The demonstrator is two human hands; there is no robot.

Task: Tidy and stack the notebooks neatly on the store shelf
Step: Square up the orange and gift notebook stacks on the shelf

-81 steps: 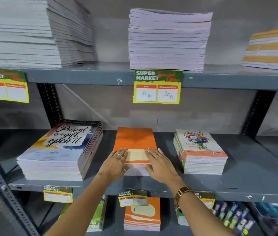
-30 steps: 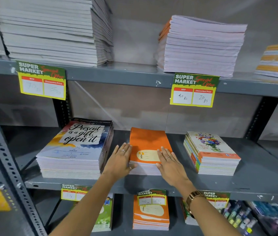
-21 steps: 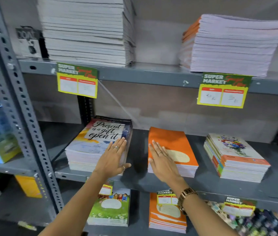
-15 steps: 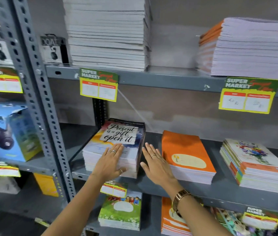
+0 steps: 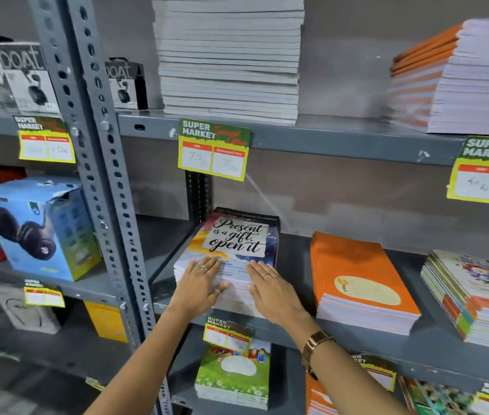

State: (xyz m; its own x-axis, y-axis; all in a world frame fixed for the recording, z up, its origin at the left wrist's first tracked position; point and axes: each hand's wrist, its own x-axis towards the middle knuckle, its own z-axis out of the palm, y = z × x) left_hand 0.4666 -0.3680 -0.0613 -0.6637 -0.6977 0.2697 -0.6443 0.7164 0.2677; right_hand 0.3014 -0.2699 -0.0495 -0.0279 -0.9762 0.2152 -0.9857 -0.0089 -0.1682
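A stack of notebooks with a "Present is a gift, open it" cover [image 5: 238, 238] lies on the grey middle shelf [image 5: 294, 259]. My left hand [image 5: 199, 284] rests flat on the stack's near left corner, fingers spread. My right hand [image 5: 273, 290] lies flat on its near right corner, fingers apart, a watch on the wrist. Neither hand grips anything. An orange notebook stack [image 5: 357, 280] sits to the right, and a floral-cover stack [image 5: 479, 298] lies further right.
Tall white stacks [image 5: 228, 55] and an orange-edged stack [image 5: 458, 76] fill the upper shelf. Yellow price tags [image 5: 214, 149] hang on shelf edges. A perforated steel upright [image 5: 99, 175] stands left, with a blue headphone box [image 5: 36, 226] beyond. More notebooks [image 5: 234, 375] lie on the lower shelf.
Both hands left the orange stack and moved left onto the "Present is a gift" stack. My view swung left, bringing the upright and headphone boxes into sight.
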